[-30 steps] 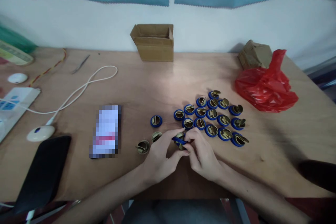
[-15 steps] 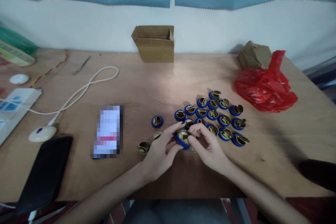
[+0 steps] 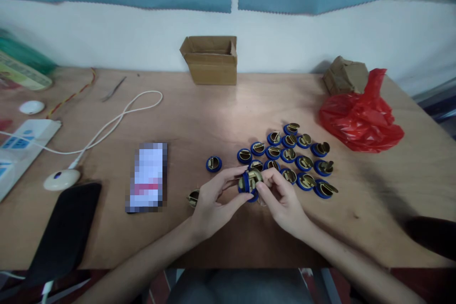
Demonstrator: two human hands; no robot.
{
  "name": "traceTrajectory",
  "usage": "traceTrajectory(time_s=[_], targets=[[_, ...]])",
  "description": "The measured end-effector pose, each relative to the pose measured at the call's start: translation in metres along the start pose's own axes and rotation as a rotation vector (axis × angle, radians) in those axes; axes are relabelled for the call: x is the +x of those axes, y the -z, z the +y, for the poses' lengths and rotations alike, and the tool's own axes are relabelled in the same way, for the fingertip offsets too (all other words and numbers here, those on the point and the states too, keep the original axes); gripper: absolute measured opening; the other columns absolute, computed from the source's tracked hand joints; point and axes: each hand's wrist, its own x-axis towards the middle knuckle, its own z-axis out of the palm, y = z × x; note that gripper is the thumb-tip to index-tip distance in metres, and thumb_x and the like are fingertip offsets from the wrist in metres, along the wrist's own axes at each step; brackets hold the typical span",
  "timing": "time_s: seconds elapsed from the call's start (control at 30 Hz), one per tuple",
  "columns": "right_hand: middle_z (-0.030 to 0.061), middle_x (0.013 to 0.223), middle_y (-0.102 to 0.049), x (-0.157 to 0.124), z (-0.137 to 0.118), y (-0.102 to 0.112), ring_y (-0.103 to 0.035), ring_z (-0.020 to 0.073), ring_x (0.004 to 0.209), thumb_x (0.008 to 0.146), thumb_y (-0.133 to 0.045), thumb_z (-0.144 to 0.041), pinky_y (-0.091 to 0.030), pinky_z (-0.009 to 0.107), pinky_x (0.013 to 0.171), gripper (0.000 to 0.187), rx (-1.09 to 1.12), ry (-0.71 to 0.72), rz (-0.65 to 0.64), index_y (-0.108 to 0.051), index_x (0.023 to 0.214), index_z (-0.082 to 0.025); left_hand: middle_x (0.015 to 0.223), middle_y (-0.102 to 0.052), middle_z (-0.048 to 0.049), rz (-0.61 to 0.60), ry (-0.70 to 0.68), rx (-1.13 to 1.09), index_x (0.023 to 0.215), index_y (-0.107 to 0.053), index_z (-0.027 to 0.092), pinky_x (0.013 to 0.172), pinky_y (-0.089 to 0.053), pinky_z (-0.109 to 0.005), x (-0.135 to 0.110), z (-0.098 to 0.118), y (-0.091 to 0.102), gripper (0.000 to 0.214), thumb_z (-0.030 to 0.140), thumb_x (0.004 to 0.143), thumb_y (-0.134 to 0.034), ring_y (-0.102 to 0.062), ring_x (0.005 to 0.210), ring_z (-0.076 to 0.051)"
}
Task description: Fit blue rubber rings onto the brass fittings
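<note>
Left hand [image 3: 213,203] and right hand [image 3: 285,202] pinch one blue-ringed brass piece [image 3: 249,182], now tipped on edge (ring looks seated).

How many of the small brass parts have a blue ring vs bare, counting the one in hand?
Blue-ringed parts on the table: 17
Held blue-ringed part, in left hand and right hand: 1
Bare brass part in view: 1
Total: 19

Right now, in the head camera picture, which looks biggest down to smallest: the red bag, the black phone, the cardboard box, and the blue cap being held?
1. red bag and black phone: they look about alike, and the phone lies nearer the camera, so I won't rank them.
2. cardboard box
3. blue cap, by far the smallest
</note>
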Motion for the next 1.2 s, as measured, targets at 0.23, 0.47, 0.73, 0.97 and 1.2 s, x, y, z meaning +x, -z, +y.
traceTrajectory(time_s=[0.23, 0.47, 0.73, 0.97, 1.2], targets=[[-0.0030, 0.075, -0.051, -0.003, 0.013, 0.007, -0.051, 0.0124, 0.064, 0.096, -0.055, -0.017, -0.043, 0.026, 0.061, 0.008, -0.281, 0.260, 0.285, -0.051, 0.093, -0.023, 0.122, -0.069, -0.0096, 0.028, -0.229, 0.350, 0.122, -0.063, 0.021, 0.101, -0.058, -0.039, 0.008, 0.007, 0.009, 0.041, 0.018, 0.083, -0.077, -0.069, 0.114, -0.022], [-0.0032, 0.073, -0.050, 0.002, 0.007, 0.011, -0.050, 0.0120, 0.061, 0.095, -0.055, -0.012, -0.044, 0.026, 0.059, 0.012, -0.410, 0.357, 0.303, -0.050, 0.092, -0.023, 0.120, -0.069, -0.0116, -0.261, -0.325, 0.660, 0.129, -0.057, 0.019, 0.096, -0.056, -0.048, 0.001, -0.005, 0.003, 0.040, 0.024, 0.091, -0.069, -0.065, 0.112, -0.028], [0.0034, 0.079, -0.062, 0.000, 0.010, 0.010, -0.060, 0.0158, 0.067, 0.095, -0.058, -0.012, -0.051, 0.028, 0.059, 0.013, -0.630, 0.594, 0.177, -0.059, 0.106, -0.020, 0.131, -0.065, -0.0154, -0.059, -0.325, 0.486, 0.147, -0.040, 0.018, 0.104, -0.053, -0.045, -0.002, -0.003, 0.007, 0.058, 0.020, 0.094, -0.061, -0.063, 0.122, -0.026], [0.0036, 0.076, -0.068, -0.001, 0.014, 0.012, -0.063, 0.0169, 0.065, 0.093, -0.053, -0.005, -0.050, 0.029, 0.057, 0.031, -0.827, 0.824, 0.013, -0.066, 0.115, -0.024, 0.128, -0.070, -0.0104, -0.115, -0.124, 0.341, 0.139, -0.052, 0.022, 0.102, -0.056, -0.036, -0.004, -0.004, 0.006, 0.044, 0.017, 0.096, -0.057, -0.068, 0.117, -0.022], [0.0062, 0.088, -0.070, -0.001, 0.012, 0.007, -0.067, 0.0182, 0.072, 0.091, -0.063, -0.016, -0.057, 0.031, 0.063, 0.028, -0.640, 0.650, 0.077, -0.058, 0.118, -0.020, 0.128, -0.069, -0.0099, -0.060, -0.064, 0.215, 0.134, -0.055, 0.024, 0.104, -0.054, -0.040, -0.007, -0.007, 0.003, 0.041, 0.017, 0.094, -0.060, -0.068, 0.117, -0.022]])
